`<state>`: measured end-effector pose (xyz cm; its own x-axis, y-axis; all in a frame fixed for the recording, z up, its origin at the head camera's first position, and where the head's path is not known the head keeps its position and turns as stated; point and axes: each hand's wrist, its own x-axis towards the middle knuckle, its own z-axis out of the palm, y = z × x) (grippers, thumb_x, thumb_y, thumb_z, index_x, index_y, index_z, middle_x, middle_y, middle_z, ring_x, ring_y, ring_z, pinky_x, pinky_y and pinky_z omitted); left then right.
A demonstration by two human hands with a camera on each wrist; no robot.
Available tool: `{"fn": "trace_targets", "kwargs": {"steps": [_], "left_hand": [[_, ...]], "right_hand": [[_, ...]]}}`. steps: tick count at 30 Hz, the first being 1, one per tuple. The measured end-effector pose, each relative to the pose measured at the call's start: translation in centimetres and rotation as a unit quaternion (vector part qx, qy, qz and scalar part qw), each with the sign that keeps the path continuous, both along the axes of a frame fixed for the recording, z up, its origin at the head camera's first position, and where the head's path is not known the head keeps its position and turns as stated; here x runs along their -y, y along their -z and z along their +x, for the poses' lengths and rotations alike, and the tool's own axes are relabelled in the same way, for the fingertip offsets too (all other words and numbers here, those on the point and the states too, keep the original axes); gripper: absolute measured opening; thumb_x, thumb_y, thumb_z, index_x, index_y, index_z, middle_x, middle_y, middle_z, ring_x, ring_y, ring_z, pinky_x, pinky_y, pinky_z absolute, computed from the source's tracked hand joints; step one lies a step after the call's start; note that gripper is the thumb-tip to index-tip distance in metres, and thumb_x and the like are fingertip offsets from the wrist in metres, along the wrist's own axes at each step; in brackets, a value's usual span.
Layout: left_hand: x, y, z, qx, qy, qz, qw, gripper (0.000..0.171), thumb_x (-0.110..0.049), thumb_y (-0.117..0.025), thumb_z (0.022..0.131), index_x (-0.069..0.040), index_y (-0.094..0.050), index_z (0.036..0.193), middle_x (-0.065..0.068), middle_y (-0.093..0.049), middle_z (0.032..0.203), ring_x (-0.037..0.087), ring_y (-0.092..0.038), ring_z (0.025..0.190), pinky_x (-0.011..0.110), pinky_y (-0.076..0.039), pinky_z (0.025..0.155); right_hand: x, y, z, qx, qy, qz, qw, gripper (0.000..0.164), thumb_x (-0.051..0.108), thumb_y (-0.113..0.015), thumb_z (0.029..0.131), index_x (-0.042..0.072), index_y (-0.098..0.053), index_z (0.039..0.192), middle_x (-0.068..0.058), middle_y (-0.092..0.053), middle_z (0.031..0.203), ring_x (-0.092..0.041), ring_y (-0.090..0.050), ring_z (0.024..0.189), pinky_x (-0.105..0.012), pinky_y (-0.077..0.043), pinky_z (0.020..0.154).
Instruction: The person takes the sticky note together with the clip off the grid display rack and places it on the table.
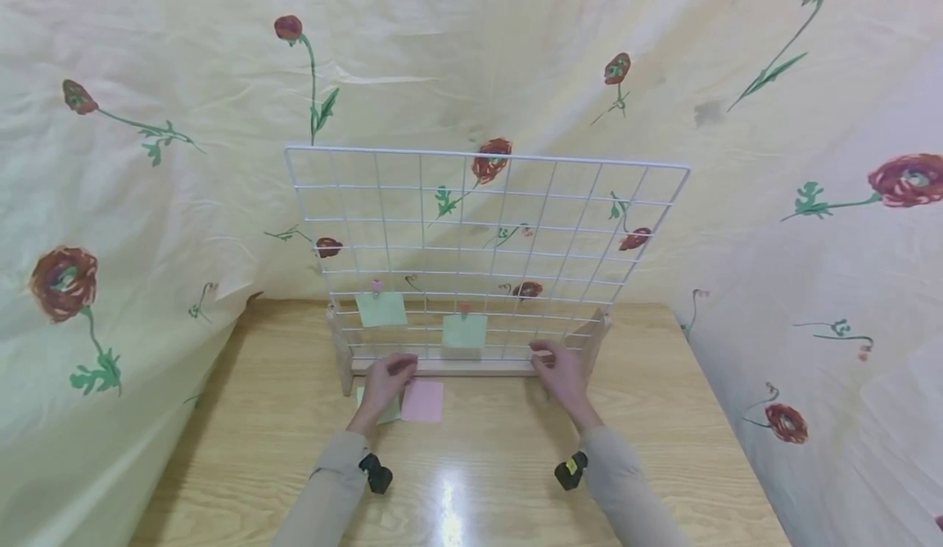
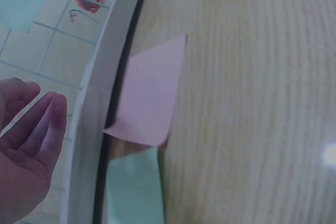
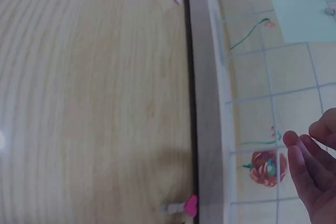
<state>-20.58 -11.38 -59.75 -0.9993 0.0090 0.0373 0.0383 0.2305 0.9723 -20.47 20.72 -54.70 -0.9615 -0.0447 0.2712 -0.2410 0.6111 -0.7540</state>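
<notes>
Pink note (image 1: 424, 402) beside left hand (image 1: 388, 378), well apart from right hand (image 1: 563, 372); both relaxed, loosely curved.

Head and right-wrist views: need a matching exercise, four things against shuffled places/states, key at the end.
Things:
1. Pink note
2. Heart-shaped clip
3. Wire grid
4. Rightmost green note in head view

Places/states:
A. White, standing up from the table
B. On the table, beside a loose green note
C. Clipped to wires
D. On the table, lower edge of right-wrist view

Pairs: 1-B, 2-D, 3-A, 4-C
</notes>
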Motion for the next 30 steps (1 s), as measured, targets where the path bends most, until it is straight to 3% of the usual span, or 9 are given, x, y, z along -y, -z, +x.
{"fn": "trace_targets", "kwargs": {"steps": [7, 14, 18, 25, 30], "left_hand": [[-1.1, -1.3, -0.6, -0.034, 0.014, 0.044, 0.9983, 0.023, 0.004, -0.062, 0.09, 0.012, -0.063, 0.112, 0.028, -0.065, 0.106, 0.042, -0.064, 0.092, 0.051, -0.056, 0.076], [-2.2, -1.9, -0.9, -0.062, 0.005, 0.042, 0.9972, 0.024, 0.003, -0.064, 0.089, 0.009, -0.065, 0.112, 0.02, -0.068, 0.107, 0.031, -0.066, 0.094, 0.036, -0.058, 0.075], [-2.8, -2.2, -1.0, -0.076, 0.009, 0.067, 0.9948, 0.024, 0.003, -0.064, 0.09, 0.008, -0.064, 0.113, 0.023, -0.066, 0.109, 0.033, -0.066, 0.096, 0.036, -0.058, 0.078], [-3.4, -3.6, -0.9, -0.084, -0.021, 0.092, 0.992, 0.024, -0.003, -0.065, 0.091, 0.003, -0.065, 0.114, 0.019, -0.066, 0.111, 0.031, -0.063, 0.101, 0.026, -0.057, 0.078], [-3.9, -4.4, -1.3, -0.103, -0.021, 0.099, 0.9895, 0.027, 0.002, -0.065, 0.089, 0.004, -0.064, 0.116, 0.019, -0.066, 0.113, 0.033, -0.062, 0.104, 0.026, -0.055, 0.082]], "right_hand": [[1.8, -0.8, -0.9, -0.017, -0.022, -0.019, 0.999, 0.023, -0.004, -0.063, 0.086, -0.005, -0.066, 0.109, -0.018, -0.068, 0.107, -0.032, -0.066, 0.094, -0.042, -0.057, 0.077], [3.5, -0.3, -1.4, -0.051, -0.051, -0.048, 0.996, 0.025, -0.007, -0.065, 0.083, -0.005, -0.066, 0.108, -0.019, -0.068, 0.106, -0.033, -0.064, 0.093, -0.04, -0.057, 0.074], [4.2, -0.2, -1.2, -0.059, -0.046, -0.058, 0.996, 0.026, -0.009, -0.066, 0.082, -0.004, -0.066, 0.107, -0.017, -0.067, 0.106, -0.032, -0.063, 0.094, -0.037, -0.058, 0.073], [5.8, -1.5, -1.3, -0.1, -0.059, -0.081, 0.99, 0.026, -0.008, -0.066, 0.083, -0.004, -0.066, 0.109, -0.017, -0.067, 0.103, -0.033, -0.062, 0.093, -0.04, -0.058, 0.071], [6.6, -2.5, -1.8, -0.112, -0.069, -0.088, 0.987, 0.027, -0.009, -0.065, 0.083, -0.003, -0.066, 0.109, -0.016, -0.067, 0.103, -0.031, -0.063, 0.089, -0.035, -0.057, 0.068]]}}
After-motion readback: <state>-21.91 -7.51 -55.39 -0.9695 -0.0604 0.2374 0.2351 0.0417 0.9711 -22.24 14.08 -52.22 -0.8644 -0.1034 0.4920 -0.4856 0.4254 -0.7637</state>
